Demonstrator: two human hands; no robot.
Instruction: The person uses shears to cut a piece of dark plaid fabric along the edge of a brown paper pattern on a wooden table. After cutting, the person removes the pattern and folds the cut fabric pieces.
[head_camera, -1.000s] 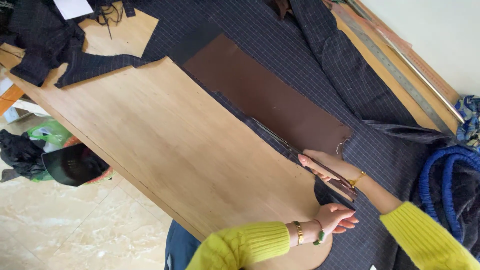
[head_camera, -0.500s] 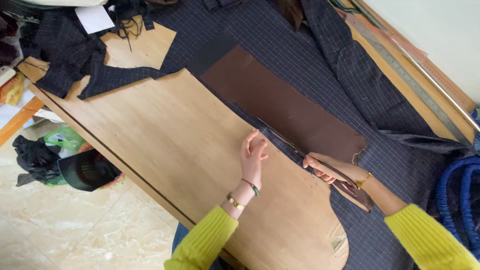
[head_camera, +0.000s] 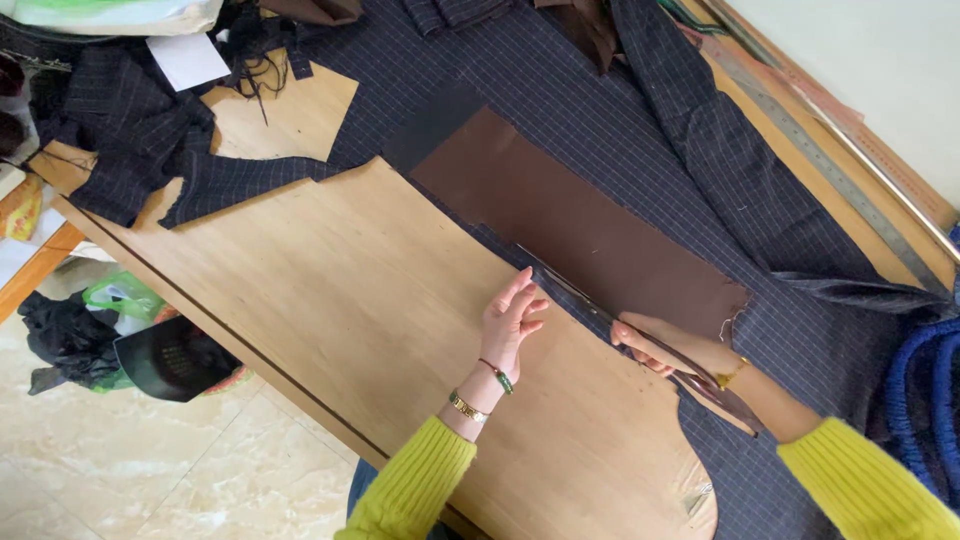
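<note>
My right hand (head_camera: 665, 345) grips long scissors (head_camera: 570, 292) whose blades run along the cut edge of dark checked fabric (head_camera: 640, 130). A brown pattern piece (head_camera: 570, 220) lies on that fabric just beyond the blades. My left hand (head_camera: 512, 318) rests flat, fingers apart, on the wooden table top (head_camera: 330, 300), its fingertips next to the fabric edge near the scissor tips. Both arms wear yellow knit sleeves; the left wrist carries a watch and a bracelet.
Cut fabric scraps (head_camera: 120, 150) and a white paper (head_camera: 188, 60) lie at the table's far left end. A long metal ruler (head_camera: 830, 165) lies along the right edge. A blue coiled thing (head_camera: 925, 390) sits at the right. A black bin and bags (head_camera: 150, 350) stand on the tiled floor.
My left hand moved from near my right wrist up onto the table beside the scissor tips. The right hand and scissors advanced along the fabric edge.
</note>
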